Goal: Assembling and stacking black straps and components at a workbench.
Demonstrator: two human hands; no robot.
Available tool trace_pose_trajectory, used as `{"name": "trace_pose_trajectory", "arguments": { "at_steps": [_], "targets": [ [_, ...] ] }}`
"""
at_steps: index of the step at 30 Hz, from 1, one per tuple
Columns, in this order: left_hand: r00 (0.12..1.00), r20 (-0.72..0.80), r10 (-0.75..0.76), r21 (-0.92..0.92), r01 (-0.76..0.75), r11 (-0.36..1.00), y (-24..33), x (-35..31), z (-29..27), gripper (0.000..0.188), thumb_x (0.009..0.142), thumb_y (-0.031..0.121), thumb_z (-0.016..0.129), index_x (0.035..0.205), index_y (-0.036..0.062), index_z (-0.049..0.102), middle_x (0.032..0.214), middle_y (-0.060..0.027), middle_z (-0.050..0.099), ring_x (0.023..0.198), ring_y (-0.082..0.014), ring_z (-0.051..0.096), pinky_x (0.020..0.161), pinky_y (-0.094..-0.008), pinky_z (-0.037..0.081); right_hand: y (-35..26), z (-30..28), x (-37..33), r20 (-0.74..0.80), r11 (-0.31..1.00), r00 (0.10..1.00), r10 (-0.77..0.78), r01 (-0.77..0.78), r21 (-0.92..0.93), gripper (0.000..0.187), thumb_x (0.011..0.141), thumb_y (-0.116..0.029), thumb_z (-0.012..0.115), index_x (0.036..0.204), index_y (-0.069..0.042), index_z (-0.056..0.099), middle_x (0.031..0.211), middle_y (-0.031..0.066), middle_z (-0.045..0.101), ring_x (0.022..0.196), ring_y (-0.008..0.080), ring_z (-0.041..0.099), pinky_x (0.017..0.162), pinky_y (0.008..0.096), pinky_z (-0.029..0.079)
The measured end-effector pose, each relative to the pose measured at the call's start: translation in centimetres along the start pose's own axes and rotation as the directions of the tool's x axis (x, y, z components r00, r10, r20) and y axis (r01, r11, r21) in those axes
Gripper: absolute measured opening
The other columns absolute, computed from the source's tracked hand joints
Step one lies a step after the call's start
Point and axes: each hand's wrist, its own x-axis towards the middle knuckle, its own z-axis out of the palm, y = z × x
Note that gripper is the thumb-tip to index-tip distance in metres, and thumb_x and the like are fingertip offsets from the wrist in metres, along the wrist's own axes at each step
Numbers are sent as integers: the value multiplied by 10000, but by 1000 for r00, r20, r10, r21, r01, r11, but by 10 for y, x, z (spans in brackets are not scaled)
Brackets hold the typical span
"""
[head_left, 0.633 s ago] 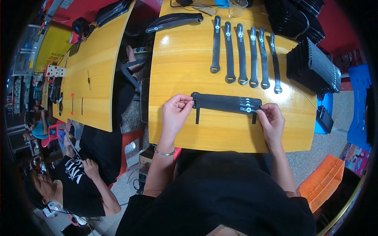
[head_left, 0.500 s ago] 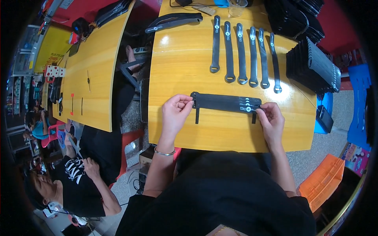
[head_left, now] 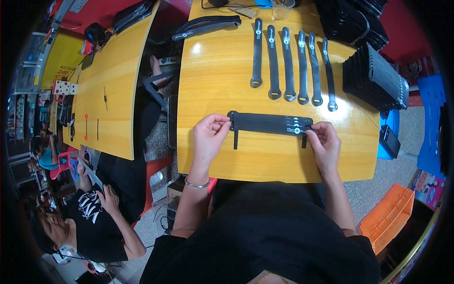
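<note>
A bundle of black straps [head_left: 262, 123] lies crosswise on the yellow wooden table [head_left: 213, 85] in front of me, its layers overlapping with pale print towards the right end. My left hand [head_left: 210, 137] pinches the left end, where the slotted tips are. At the printed end, the fingers of my right hand [head_left: 325, 144] are closed on the edge. Two narrow black strips, a left one [head_left: 235, 140] and a right one [head_left: 304, 142], stick out from under the bundle towards me. Beyond it, several single black straps [head_left: 273, 61] lie in a row, slotted ends nearest me.
A thick stack of black straps [head_left: 373, 78] stands at the table's right edge, with more black bundles [head_left: 352, 23] behind. Another bundle [head_left: 206, 27] lies far left. An orange crate [head_left: 388, 217] is at lower right. To the left, a co-worker [head_left: 99, 222] sits by a second table [head_left: 106, 75].
My hands keep their hold on the two ends of the strap bundle, almost unmoved. The picture has shifted slightly. At left, the co-worker's hands have moved a little around a flat grey piece.
</note>
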Motion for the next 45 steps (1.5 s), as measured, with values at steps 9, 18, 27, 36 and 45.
{"name": "trace_pose_trajectory", "arguments": {
  "at_steps": [9,18,27,36,45],
  "targets": [
    [1000,-15,15,28,-14,1000,3,-1,1,88,810,-66,635,892,-40,616,741,-18,614,626,-32,558,553,-153,439,6,-1,1,-2,1000,1000,0,0,15,145,831,-34,674,930,-6,572,779,15,612,679,53,576,616,181,479],
    [1000,-3,25,7,-25,1000,1,-1,1,96,816,-72,627,905,-42,613,755,-18,611,636,-34,563,555,-147,434,2,0,1,-31,997,999,-26,24,-66,118,830,-25,668,900,-5,576,769,23,623,658,62,580,596,191,492],
    [1000,8,20,-6,-20,1000,0,-1,2,96,820,-75,623,910,-44,610,770,-21,611,646,-39,566,559,-149,440,6,0,5,-35,992,999,-9,5,-126,133,813,-28,684,882,-2,573,744,41,629,642,72,593,583,201,499],
    [999,14,41,6,-41,999,-1,-1,0,94,822,-83,615,909,-47,609,762,-24,613,641,-35,563,550,-147,432,0,1,5,-21,991,1000,-3,1,-134,116,838,-10,653,900,-6,555,752,19,595,641,54,545,559,176,451],
    [999,4,53,-10,-53,999,0,-2,2,95,823,-80,618,911,-45,610,764,-28,616,639,-35,564,557,-146,437,2,2,6,-47,989,999,1,-8,-147,163,806,-27,688,895,-4,554,729,46,624,647,78,598,585,209,505]
  ]
}}
